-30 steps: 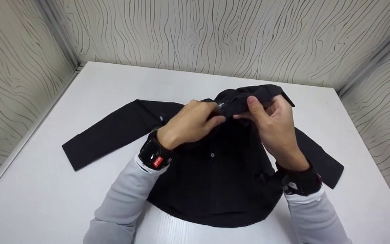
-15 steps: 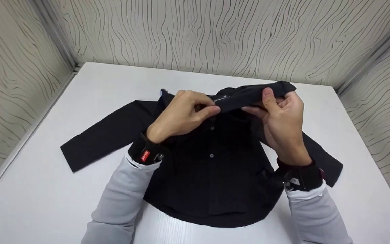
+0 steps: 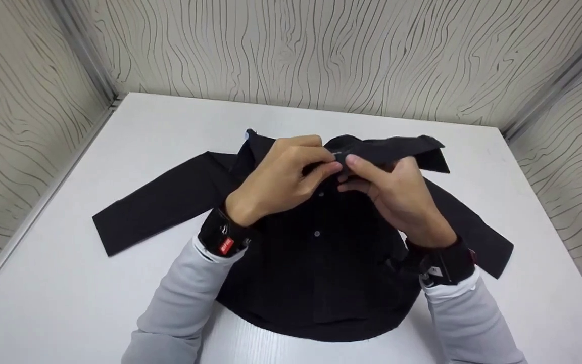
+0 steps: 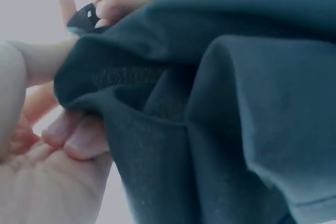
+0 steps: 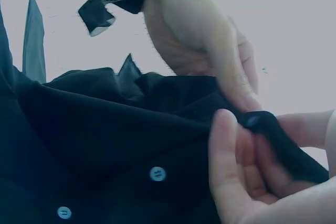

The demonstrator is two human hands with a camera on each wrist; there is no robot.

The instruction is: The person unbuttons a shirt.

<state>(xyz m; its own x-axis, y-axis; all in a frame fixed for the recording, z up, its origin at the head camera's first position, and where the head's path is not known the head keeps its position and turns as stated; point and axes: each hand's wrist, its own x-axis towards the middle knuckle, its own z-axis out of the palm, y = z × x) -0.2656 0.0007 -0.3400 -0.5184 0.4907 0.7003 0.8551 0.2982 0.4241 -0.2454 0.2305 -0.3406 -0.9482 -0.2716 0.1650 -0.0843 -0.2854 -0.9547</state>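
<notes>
A black button-up shirt (image 3: pixel 316 283) lies front up on the white table, its collar (image 3: pixel 397 148) raised in both hands. My left hand (image 3: pixel 288 174) pinches the near end of the collar band between thumb and fingers. Close beside it, my right hand (image 3: pixel 397 197) pinches the same band, its thumb on top of the cloth. The fingertips of both hands nearly meet. In the right wrist view a small button (image 5: pixel 253 121) shows blurred at the pinched edge, with other pale buttons (image 5: pixel 158 173) down the front. Folds in the left wrist view hide part of the band.
The left sleeve (image 3: pixel 164 202) stretches out to the left on the white table (image 3: pixel 58 298); the other sleeve (image 3: pixel 473 232) angles down to the right. Wood-grain patterned panels (image 3: pixel 291 50) enclose the table at the back and sides.
My right hand has slid left along the collar to the left hand's fingertips, and the collar's right end now hangs free. The left hand has shifted slightly right over the last half second.
</notes>
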